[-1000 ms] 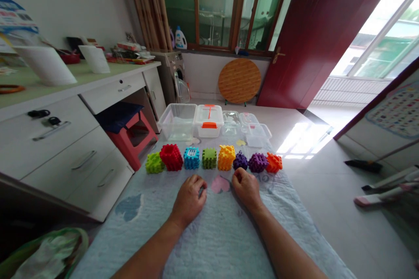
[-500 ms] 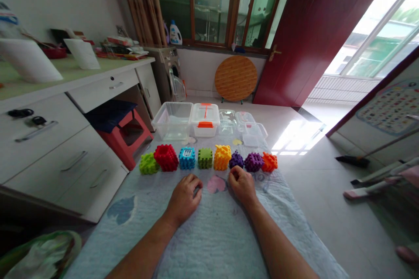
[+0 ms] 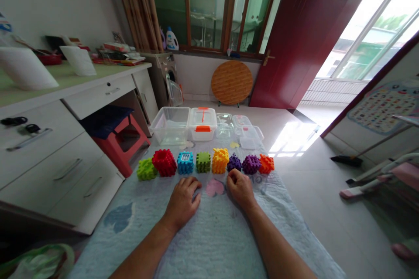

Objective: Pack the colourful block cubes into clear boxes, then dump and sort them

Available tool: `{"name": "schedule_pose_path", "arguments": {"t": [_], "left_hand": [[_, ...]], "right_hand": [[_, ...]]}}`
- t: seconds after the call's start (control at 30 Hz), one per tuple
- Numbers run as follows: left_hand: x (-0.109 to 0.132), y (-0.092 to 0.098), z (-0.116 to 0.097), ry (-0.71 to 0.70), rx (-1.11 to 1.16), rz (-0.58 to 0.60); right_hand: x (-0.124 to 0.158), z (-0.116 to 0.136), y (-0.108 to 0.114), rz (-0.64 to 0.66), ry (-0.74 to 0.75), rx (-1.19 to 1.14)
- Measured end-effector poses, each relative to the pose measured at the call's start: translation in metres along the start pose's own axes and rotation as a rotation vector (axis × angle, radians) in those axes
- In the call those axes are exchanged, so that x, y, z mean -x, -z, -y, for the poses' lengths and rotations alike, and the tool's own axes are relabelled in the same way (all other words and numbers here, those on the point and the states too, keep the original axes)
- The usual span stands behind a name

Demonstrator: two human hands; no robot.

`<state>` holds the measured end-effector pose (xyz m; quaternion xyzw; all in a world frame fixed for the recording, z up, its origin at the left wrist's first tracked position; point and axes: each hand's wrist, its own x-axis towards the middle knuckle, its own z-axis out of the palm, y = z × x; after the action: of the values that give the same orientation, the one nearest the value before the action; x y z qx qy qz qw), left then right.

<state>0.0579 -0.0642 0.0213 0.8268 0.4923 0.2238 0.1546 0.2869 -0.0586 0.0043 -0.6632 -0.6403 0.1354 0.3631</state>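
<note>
My left hand (image 3: 183, 200) rests on the blue-grey cloth (image 3: 209, 244), thumb apart from loosely bent fingers, holding nothing. Close to its fingertips are a blue block (image 3: 185, 163) and an olive-green block (image 3: 203, 162). My right hand (image 3: 240, 187) lies curled on the cloth with its fingers drawn in and nothing seen in them. Just beyond it stands a dark purple block (image 3: 235, 162). The row of notched plastic cubes also has a lime-green block (image 3: 146, 169), a red block (image 3: 164, 163), a yellow block (image 3: 220, 161), a purple block (image 3: 251, 164) and an orange block (image 3: 266, 164).
Behind the blocks stand a clear open bin (image 3: 170, 126), a lidded box with orange latches (image 3: 202, 124), and smaller clear containers (image 3: 251, 137). A red stool (image 3: 118, 139) and white drawers (image 3: 65, 161) flank the left side. A broom (image 3: 347, 161) lies at right.
The whole view has tilted slightly, so things sit a little lower and further left. My left thumb has spread from the fingers. The blocks keep their places.
</note>
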Motion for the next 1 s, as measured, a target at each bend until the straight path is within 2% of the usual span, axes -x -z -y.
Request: {"name": "schedule_pose_path", "arguments": {"t": [0.5,0.63,0.7,0.8,0.9,1.0], "left_hand": [[-0.005,0.001,0.001,-0.003,-0.057,0.032],[-0.006,0.000,0.003,-0.010,-0.061,0.036],[-0.006,-0.001,0.004,-0.013,-0.060,0.032],[-0.006,-0.001,0.005,-0.018,-0.056,0.028],[-0.006,0.000,0.006,-0.027,-0.064,0.032],[-0.006,0.000,0.005,-0.033,-0.083,0.037]], "right_hand": [[-0.004,0.000,0.001,0.030,0.002,-0.027],[-0.006,0.006,0.004,0.056,-0.039,0.013],[-0.007,0.011,0.013,0.156,-0.057,0.040],[-0.002,0.017,0.038,0.342,0.055,0.098],[0.010,0.014,0.061,0.305,0.127,0.241],[0.023,-0.001,0.066,0.194,0.054,0.403]]}}
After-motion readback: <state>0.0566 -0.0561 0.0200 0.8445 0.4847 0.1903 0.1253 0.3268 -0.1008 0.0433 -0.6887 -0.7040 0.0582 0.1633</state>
